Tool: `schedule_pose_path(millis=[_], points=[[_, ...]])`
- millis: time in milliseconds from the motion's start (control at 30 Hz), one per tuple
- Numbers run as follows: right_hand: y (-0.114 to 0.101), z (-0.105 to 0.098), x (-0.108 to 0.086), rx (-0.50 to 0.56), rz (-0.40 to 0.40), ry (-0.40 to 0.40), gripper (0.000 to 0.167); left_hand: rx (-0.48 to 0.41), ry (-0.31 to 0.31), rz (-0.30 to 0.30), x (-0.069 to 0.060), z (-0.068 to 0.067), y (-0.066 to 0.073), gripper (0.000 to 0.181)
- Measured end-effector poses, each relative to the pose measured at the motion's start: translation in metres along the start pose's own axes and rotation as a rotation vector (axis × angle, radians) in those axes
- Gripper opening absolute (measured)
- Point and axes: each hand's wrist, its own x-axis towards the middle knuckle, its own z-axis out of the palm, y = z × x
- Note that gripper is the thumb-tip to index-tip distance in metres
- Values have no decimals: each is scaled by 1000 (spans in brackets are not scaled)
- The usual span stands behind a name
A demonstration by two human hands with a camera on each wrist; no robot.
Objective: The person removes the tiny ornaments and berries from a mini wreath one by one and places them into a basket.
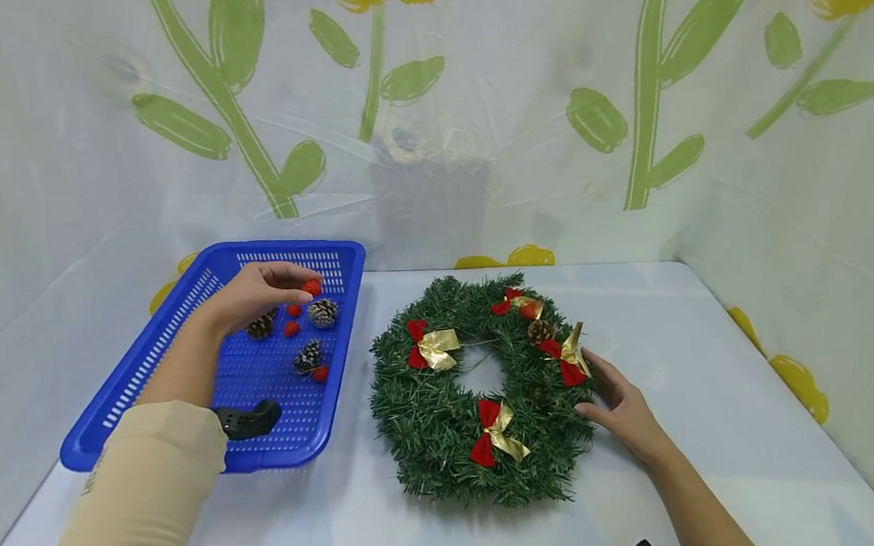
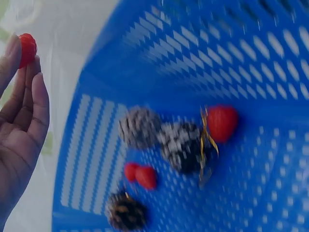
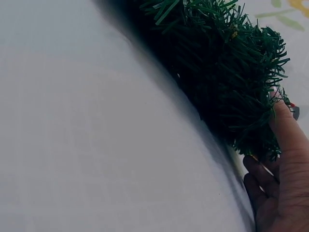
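Note:
Between thumb and fingers, my left hand [image 1: 261, 294] pinches a small red strawberry-like ornament [image 1: 311, 288] above the far part of a blue plastic basket [image 1: 219, 462]. In the left wrist view the same red ornament [image 2: 28, 50] shows at the fingertips. A green Christmas wreath [image 1: 416, 424] lies flat on the table, bearing several red and gold bows [image 1: 492, 437] and a pine cone [image 1: 540, 331] at its upper right. My right hand [image 1: 629, 416] grips the wreath's right edge. In the right wrist view its thumb [image 3: 289, 133] presses the green needles, with the other fingers lower at the rim.
Inside the basket lie several pine cones [image 1: 323, 313] and red ornaments [image 1: 292, 329]. The basket stands left of the wreath on the white table [image 1: 682, 341]. Behind rises a pale curtain [image 1: 519, 134] with printed flowers.

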Motion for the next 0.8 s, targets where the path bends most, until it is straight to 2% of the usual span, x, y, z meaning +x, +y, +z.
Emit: schedule_pose_path(millis=[300, 500, 667, 800], points=[[-1, 1, -1, 3, 3, -8, 76, 66, 46, -160, -14, -13, -34, 54], [0, 1, -1, 10, -6, -12, 76, 93, 68, -199, -25, -15, -53, 58], [0, 1, -1, 6, 3, -5, 76, 124, 45, -205, -24, -17, -64, 54], [-1, 1, 0, 6, -1, -6, 76, 133, 26, -279, -25, -19, -71, 56]])
